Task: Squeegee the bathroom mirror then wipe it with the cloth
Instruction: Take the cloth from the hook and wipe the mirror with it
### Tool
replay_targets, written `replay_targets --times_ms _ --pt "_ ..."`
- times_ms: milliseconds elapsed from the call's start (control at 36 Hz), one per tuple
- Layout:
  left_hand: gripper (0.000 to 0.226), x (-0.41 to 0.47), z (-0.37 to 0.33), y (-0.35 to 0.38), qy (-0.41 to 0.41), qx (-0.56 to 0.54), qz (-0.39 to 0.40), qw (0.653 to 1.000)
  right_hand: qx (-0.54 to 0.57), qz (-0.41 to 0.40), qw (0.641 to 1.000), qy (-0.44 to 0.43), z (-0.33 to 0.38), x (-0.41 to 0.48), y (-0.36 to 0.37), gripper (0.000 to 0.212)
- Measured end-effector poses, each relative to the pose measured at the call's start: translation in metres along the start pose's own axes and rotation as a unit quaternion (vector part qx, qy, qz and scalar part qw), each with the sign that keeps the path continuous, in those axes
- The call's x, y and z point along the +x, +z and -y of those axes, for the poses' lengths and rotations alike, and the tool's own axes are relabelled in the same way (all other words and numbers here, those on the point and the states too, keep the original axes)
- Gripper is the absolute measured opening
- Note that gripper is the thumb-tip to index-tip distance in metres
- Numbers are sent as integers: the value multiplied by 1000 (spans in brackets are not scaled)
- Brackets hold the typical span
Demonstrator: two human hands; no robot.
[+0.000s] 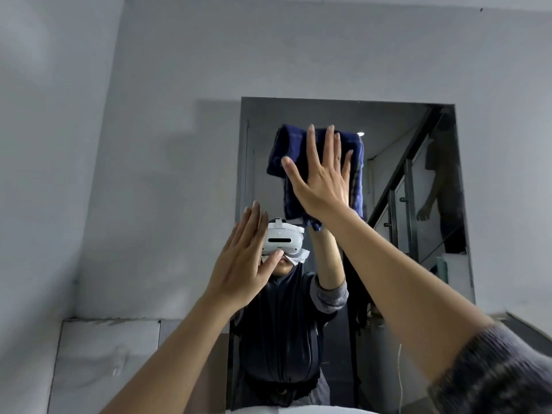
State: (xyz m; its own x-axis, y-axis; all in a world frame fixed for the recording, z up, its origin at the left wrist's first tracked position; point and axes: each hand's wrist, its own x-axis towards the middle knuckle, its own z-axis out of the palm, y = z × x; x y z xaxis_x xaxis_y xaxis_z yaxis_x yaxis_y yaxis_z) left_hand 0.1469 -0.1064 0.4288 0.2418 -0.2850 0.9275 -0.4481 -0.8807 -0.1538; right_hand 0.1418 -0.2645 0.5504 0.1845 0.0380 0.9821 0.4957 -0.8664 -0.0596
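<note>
The rectangular mirror (pixel 397 138) hangs on a grey wall ahead. A dark blue cloth (pixel 282 156) is spread against the upper middle of the glass. My right hand (pixel 319 177) lies flat on the cloth with fingers spread, pressing it to the mirror. My left hand (pixel 242 261) is flat and open at the mirror's left edge, lower down, holding nothing. No squeegee is in view. The glass reflects me wearing a white headset and dark clothes.
The grey wall (pixel 149 144) surrounds the mirror. A pale tiled panel (pixel 110 354) sits low on the left. The mirror reflects a staircase with a glass railing and another person standing at the right. A white rim shows at the bottom edge.
</note>
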Motion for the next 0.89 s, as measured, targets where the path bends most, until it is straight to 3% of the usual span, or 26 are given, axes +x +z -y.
replay_targets --times_ms 222,417,639,889 --pt "73 -6 1 9 -22 47 -16 999 -119 10 984 -133 34 42 23 71" --pt "73 -6 0 9 -19 65 -16 998 -153 21 967 -201 8 66 5 69" --pt "73 -7 0 6 -22 68 -12 997 -154 -32 985 -68 -80 73 -46 67" --pt "73 -8 -4 5 -25 65 -2 998 -118 -74 978 153 -156 44 -82 70"
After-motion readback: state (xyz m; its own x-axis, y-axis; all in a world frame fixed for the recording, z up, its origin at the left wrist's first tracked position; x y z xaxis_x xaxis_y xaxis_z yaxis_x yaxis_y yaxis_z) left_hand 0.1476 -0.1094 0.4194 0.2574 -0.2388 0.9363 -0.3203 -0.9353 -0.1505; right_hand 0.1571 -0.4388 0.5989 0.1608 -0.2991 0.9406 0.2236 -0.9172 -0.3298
